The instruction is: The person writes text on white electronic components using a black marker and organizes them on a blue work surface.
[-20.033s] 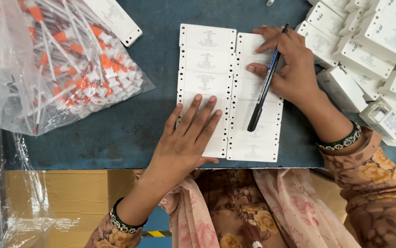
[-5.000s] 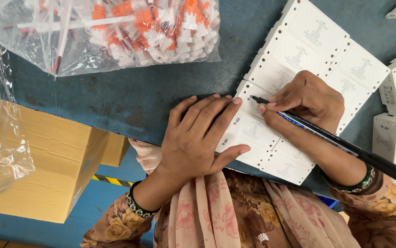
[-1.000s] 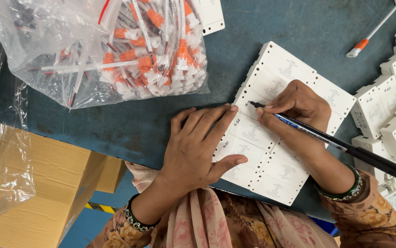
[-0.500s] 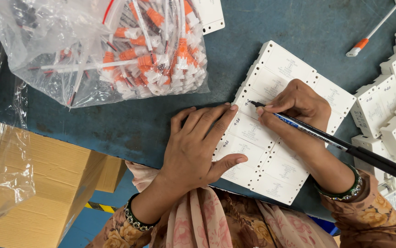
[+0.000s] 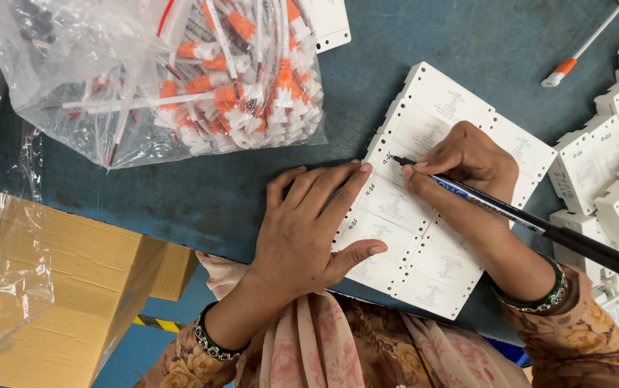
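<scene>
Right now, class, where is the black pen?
In the head view the black pen is right of centre, gripped by the right hand, its tip on the white modules beside the left hand.

Two hands are at work: the left hand lies flat, the right hand closes its grip on one black pen. Under them sit white rectangular modules in two rows side by side, about six in each row, roughly twelve in all, though the hands hide some edges. One clear plastic bag holds many orange-and-white wired parts, too tangled to count. One loose orange-tipped white stick lies on the bench. At the right edge stands a heap of white boxy parts, about ten showing. One cardboard box stands below the bench
</scene>
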